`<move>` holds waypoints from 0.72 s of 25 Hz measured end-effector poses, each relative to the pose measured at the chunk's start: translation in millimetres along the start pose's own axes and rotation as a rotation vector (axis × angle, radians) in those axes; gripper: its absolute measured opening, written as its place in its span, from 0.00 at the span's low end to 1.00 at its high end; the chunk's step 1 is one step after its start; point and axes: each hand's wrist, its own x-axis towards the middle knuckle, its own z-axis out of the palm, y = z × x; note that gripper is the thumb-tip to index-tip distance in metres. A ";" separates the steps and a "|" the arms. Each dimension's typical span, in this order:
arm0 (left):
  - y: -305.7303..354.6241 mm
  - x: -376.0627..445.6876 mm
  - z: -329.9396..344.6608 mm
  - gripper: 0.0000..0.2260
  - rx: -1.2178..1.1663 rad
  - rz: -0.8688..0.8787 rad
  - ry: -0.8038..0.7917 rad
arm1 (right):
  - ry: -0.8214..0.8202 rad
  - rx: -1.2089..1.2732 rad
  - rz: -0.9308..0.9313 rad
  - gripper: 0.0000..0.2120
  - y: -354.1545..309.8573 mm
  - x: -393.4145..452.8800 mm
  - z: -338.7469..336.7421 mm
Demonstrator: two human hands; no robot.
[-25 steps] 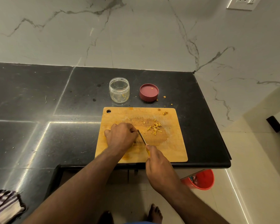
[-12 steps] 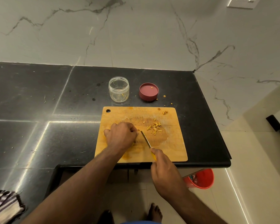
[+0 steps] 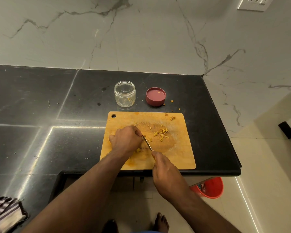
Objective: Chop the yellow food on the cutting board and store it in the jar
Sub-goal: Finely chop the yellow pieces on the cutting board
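A wooden cutting board point(image 3: 180, 157) lies near the counter's front edge. My left hand point(image 3: 125, 139) sits curled on it, holding down a piece of yellow food point(image 3: 138, 150) that is mostly hidden beneath it. In my right hand point(image 3: 165, 172) is a knife point(image 3: 147, 143); its blade lies right against my left fingers. Chopped yellow pieces point(image 3: 161, 133) are scattered right of the blade. Behind the board stands a clear jar point(image 3: 124, 93), open, with a few yellow bits inside.
The jar's pink lid point(image 3: 155, 96) lies upside down right of the jar, with yellow crumbs point(image 3: 171, 101) around it on the black counter point(image 3: 40, 106). A red bucket point(image 3: 211, 187) stands on the floor below the counter. A striped cloth point(image 3: 3, 212) lies at the lower left.
My right hand drew the knife back toward me half a second ago and has now brought it forward again against my left fingers. My left hand stayed in place.
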 end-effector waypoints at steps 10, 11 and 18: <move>5.4 5.0 -6.7 0.03 0.023 -0.003 -0.075 | 0.053 0.074 0.013 0.19 13.9 -23.1 -7.1; 4.9 4.2 -6.4 0.03 0.031 0.010 -0.069 | 0.077 0.085 0.019 0.19 14.3 -22.3 -9.5; -10.4 9.4 -23.1 0.08 -0.098 0.033 -0.067 | 0.033 0.082 -0.010 0.20 7.4 -10.9 -6.9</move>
